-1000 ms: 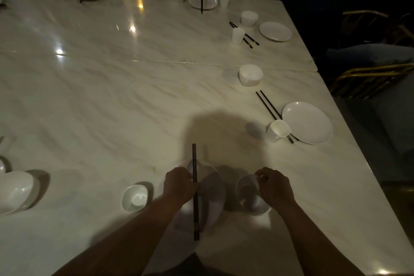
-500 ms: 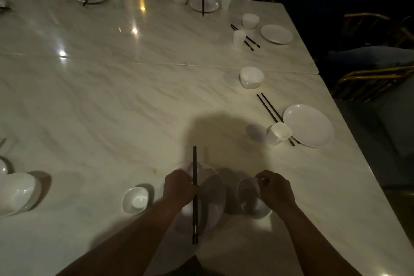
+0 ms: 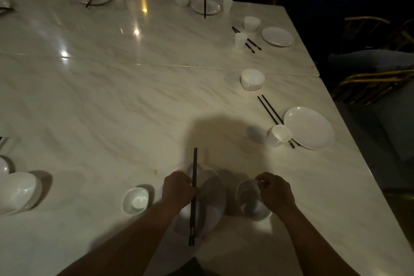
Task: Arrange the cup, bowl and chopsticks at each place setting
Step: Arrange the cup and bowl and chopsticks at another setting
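A white plate (image 3: 211, 199) lies at the near table edge, in my shadow. Across it runs a pair of black chopsticks (image 3: 194, 195), pointing away from me; my left hand (image 3: 178, 189) holds them near their middle. Right of the plate stands a white bowl (image 3: 249, 203), and my right hand (image 3: 274, 192) pinches its right rim. A small white cup (image 3: 135, 200) sits left of the plate, apart from both hands.
To the right lies another setting with a plate (image 3: 309, 127), cup (image 3: 279, 135), chopsticks (image 3: 270, 111) and bowl (image 3: 252, 79). More settings line the far edge. A tilted bowl (image 3: 16, 192) rests at the left. Chairs (image 3: 369, 85) stand beyond the marble table's right edge.
Both hands stay nearly where they were. The chopsticks and bowl have hardly shifted; the view has tipped slightly.
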The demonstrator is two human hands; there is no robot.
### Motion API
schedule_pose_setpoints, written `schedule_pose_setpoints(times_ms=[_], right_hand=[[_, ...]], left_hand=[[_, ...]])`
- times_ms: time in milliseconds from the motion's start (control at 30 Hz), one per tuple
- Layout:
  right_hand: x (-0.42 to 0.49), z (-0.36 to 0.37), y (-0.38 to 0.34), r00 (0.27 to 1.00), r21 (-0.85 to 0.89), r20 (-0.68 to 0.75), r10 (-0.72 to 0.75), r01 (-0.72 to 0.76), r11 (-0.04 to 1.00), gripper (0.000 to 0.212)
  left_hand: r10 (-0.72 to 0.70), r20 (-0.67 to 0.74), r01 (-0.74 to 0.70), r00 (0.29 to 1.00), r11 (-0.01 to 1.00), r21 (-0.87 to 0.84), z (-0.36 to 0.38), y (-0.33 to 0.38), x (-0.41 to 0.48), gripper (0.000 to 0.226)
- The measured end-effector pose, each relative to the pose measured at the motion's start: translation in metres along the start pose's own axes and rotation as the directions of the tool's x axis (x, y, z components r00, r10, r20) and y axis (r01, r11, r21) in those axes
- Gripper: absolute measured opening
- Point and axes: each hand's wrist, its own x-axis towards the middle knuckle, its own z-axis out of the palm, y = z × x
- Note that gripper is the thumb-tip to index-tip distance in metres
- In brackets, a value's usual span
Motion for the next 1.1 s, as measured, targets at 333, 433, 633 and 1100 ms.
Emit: schedule_pose_setpoints(times_ms=[333,433,633,1100], right_hand=[[-0.003,-0.001,-0.001,1.000,0.011,0.010,-0.023,0.023,1.000,0.019],[-0.002,-0.001,-0.001,0.999,0.022,0.010,-0.033,0.032,0.999,0.016],[-0.003,-0.003,0.003,0.998,0.016,0.014,-0.066,0.066,0.998,0.016],[0.008,-0.015,0.021,0.991,0.065,0.134,-0.024,0.015,0.998,0.020]], left_hand=[[-0.019,0.005,0.019,1.000,1.000,-0.003,-0.004,-0.003,0.000,0.025],[-0.007,-0.014,0.006,1.000,1.000,-0.019,-0.007,-0.002,0.001,0.025],[0.020,-0.081,-0.024,0.997,0.998,-0.055,-0.011,0.003,0.002,0.027],[0.134,-0.212,-0.156,0.968,0.984,-0.091,-0.001,0.036,0.010,0.017]])
